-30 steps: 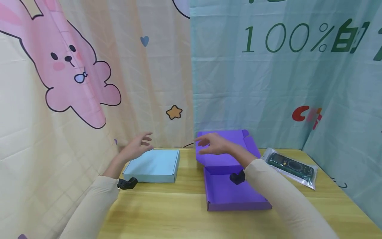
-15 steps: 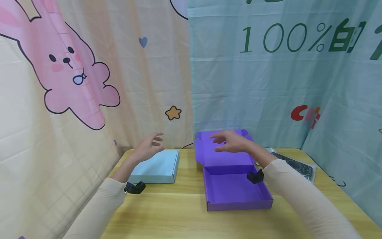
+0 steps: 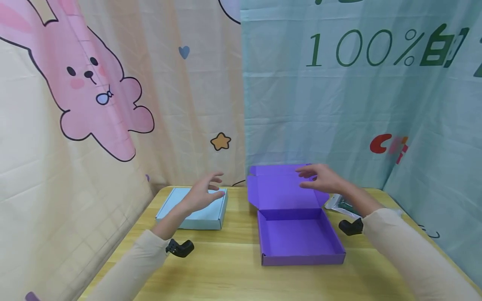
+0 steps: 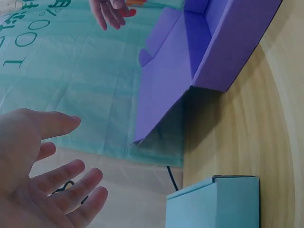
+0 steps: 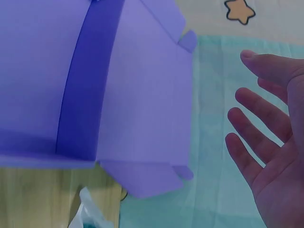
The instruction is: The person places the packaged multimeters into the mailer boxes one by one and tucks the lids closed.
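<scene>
The tabletop (image 3: 226, 276) spreads below the fingers of both hands, well apart from them. The purple box (image 3: 293, 234) is the largest thing on it: its base lies below and a little left of the fingers of the right hand (image 3: 323, 177), and its raised lid (image 3: 280, 192) stands beside them with a gap. The closed light blue box (image 3: 205, 215) lies below the fingers of the left hand (image 3: 203, 194), mostly to their left; which side is longer I cannot tell. The clear bag (image 3: 331, 203), with a dark green item (image 3: 345, 205) inside, sits below and right of the right fingers, its long axis seemingly crosswise behind the forearm (image 3: 357, 198). All fingers are loosely bent, gripping nothing. I judge height the key relation: left hand nearer the light blue box, right nearer the purple one.
</scene>
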`<state>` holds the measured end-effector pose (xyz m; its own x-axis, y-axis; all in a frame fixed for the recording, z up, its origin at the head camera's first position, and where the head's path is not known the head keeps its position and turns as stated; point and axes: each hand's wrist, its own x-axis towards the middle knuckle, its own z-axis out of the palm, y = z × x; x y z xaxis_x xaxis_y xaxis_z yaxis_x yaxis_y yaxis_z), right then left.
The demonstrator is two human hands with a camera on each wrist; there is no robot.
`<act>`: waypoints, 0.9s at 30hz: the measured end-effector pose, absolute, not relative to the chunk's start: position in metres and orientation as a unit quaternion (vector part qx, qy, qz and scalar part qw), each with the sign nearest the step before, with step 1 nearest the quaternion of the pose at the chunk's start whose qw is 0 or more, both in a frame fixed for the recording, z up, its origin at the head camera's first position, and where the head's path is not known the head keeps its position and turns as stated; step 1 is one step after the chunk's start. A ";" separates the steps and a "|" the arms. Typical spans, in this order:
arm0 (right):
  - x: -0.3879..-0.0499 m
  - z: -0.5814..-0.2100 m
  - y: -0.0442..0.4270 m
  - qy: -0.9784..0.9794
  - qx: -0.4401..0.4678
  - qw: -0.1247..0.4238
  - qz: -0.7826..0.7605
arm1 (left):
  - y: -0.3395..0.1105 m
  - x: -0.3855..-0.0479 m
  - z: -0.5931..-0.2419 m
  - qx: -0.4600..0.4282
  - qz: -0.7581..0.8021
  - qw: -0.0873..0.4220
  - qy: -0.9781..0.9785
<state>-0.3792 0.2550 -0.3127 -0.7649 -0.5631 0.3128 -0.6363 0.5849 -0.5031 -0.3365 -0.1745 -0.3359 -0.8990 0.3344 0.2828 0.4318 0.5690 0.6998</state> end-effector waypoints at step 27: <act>-0.359 -0.336 0.376 -0.944 0.205 0.079 0.245 | -0.124 -0.300 -0.370 -0.242 -0.480 -0.005 -0.843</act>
